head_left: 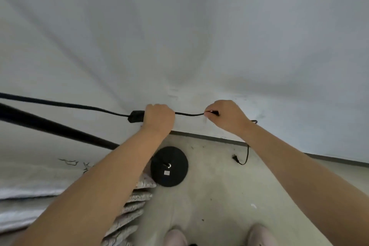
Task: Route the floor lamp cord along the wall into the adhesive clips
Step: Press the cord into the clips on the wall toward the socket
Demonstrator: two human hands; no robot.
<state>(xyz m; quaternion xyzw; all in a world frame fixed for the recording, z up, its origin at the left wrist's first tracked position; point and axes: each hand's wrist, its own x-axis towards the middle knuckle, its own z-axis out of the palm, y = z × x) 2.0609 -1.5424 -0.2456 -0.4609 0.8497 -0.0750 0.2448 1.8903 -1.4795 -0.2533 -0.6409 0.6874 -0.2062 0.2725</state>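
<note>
Both hands hold the black cord (188, 114) flat against the white wall (199, 36). The left hand (158, 117) grips it beside the switch box (135, 116). The right hand (225, 116) pinches it. Below, the round lamp base (169, 166) sits on the floor (219, 185), and the plug (235, 158) dangles near the wall. The pole (50, 126) leans left.
</note>
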